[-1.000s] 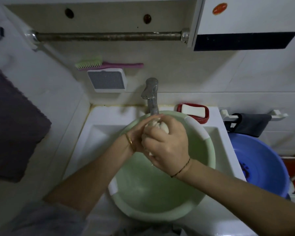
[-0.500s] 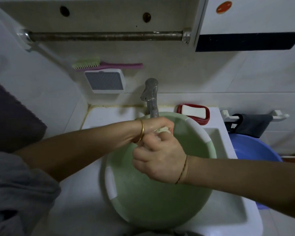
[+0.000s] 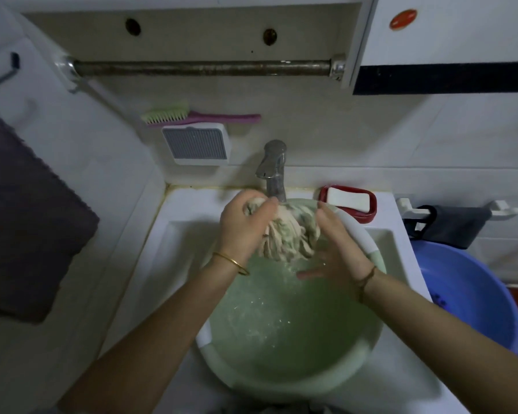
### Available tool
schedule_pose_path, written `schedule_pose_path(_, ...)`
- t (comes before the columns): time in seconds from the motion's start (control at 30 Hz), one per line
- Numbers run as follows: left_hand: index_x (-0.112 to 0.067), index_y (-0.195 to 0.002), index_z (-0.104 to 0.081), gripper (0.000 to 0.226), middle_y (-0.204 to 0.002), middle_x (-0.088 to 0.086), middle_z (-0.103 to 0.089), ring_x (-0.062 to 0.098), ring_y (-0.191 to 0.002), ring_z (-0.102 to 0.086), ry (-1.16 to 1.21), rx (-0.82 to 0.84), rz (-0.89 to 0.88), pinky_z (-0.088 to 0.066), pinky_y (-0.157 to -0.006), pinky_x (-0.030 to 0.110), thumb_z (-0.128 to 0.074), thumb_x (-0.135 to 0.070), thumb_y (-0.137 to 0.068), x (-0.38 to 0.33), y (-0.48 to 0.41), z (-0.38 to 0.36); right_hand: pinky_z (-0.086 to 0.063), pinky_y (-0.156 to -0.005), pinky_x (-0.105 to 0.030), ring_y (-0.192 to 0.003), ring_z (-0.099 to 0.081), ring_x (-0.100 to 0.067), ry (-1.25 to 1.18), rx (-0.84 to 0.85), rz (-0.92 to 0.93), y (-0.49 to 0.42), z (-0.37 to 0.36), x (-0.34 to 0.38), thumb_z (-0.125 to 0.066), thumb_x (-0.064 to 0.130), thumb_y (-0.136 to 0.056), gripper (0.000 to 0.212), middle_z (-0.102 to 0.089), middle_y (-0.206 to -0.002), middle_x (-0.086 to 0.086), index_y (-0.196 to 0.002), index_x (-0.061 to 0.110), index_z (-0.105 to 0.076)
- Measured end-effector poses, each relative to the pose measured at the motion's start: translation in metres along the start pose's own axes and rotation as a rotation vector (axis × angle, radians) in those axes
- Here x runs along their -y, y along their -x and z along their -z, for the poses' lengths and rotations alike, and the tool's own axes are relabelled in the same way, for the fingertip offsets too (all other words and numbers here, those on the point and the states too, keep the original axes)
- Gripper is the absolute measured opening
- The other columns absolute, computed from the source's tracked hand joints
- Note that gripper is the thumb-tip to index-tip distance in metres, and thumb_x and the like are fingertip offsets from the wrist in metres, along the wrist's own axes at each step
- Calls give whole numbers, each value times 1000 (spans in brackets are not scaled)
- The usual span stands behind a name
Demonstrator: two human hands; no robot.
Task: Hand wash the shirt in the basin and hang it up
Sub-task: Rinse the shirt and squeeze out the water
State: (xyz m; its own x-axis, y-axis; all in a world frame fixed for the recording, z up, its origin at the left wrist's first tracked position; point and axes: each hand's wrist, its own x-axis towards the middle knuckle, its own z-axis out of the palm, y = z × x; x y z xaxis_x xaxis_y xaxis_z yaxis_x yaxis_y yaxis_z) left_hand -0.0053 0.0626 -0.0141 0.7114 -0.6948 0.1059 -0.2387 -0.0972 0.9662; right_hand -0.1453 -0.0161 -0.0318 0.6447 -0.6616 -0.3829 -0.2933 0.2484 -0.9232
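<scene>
A wet, twisted, pale shirt (image 3: 287, 237) hangs bunched over the far side of the green basin (image 3: 368, 348), just below the tap. My left hand (image 3: 245, 225) grips the shirt's upper left end, fingers curled round it. My right hand (image 3: 338, 249) lies along the shirt's right side with fingers fairly straight and spread, pressing against the cloth. The basin sits in the white sink (image 3: 180, 234) and holds cloudy water. A metal rail (image 3: 201, 68) runs across the wall above.
A chrome tap (image 3: 272, 165) stands behind the basin. A red soap dish with white soap (image 3: 349, 200) sits on the sink's right rim. A blue tub (image 3: 467, 294) stands at the right, a dark towel (image 3: 27, 222) hangs at the left. A brush (image 3: 192, 116) lies on a wall holder.
The tightly wrung ball of shirt has loosened and now hangs out between my hands. My right hand has let go its grip and moved to the shirt's right side; my left arm has swung back down.
</scene>
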Motion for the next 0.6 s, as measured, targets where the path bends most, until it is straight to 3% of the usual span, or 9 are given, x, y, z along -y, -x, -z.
schedule_pose_path(0.1, -15, -81, -65, 21, -88, 0, -63, 12, -84, -58, -307, 160, -526, -47, -77, 24, -61, -34, -75, -4, 18, 4, -49, -84, -61, -112, -59, -36, -547, 256, -257, 3, -2, -2, -38, 80, -74, 80, -62, -123, -15, -121, 20, -61)
schedule_pose_path(0.17, -10, -83, -68, 22, -94, 5, -65, 21, -91, -60, -447, 225, -792, -48, -83, 31, -63, -30, -76, -3, 29, 1, -55, -80, -50, -100, -65, -31, -690, 305, -288, 10, -7, -3, -38, 74, -78, 74, -68, -108, -16, -108, 14, -68)
schedule_pose_path(0.23, -6, -84, -69, 23, -96, 9, -66, 27, -92, -61, -532, 233, -964, -49, -86, 36, -65, -27, -78, -5, 37, -2, -58, -65, -35, -80, -70, -24, -807, 289, -302, 13, -17, 0, -44, 64, -81, 62, -70, -87, -12, -88, 10, -73)
schedule_pose_path(0.3, -6, -90, -70, 24, -100, 10, -65, 28, -96, -60, -550, 224, -988, -49, -89, 36, -67, -27, -77, -4, 42, -1, -55, -52, -24, -62, -69, -15, -903, 195, -274, 13, -26, 3, -45, 45, -90, 44, -69, -67, -6, -78, 9, -68)
schedule_pose_path(0.37, -11, -108, -65, 39, -115, 9, -58, 21, -108, -55, -481, 213, -832, -44, -98, 26, -69, -28, -74, 1, 45, 0, -54, -48, -21, -55, -67, -13, -890, 62, -184, 10, -31, 0, -47, 27, -91, 26, -68, -63, -7, -81, 8, -61)
schedule_pose_path(0.43, -21, -127, -51, 61, -128, 5, -47, 10, -122, -44, -290, 136, -604, -34, -105, 16, -71, -32, -70, 7, 50, -1, -58, -62, -29, -73, -70, -23, -836, 15, -54, 10, -40, 2, -56, 21, -84, 22, -69, -83, -16, -94, 2, -61)
schedule_pose_path(0.53, -31, -128, -47, 68, -132, -6, -51, 5, -123, -49, 235, -34, -106, -42, -102, 24, -74, -33, -66, 12, 56, -6, -54, -79, -43, -84, -64, -28, -527, -261, 198, 5, -46, 6, -68, 17, -71, 23, -66, -93, -15, -93, 11, -65)
schedule_pose_path(0.6, -22, -125, -56, 55, -121, -1, -63, 14, -110, -61, 674, 18, 222, -53, -87, 31, -73, -27, -72, 12, 56, -9, -49, -90, -41, -94, -62, -22, -192, -388, 427, 8, -49, 11, -67, 25, -63, 18, -66, -100, -5, -81, 27, -66)
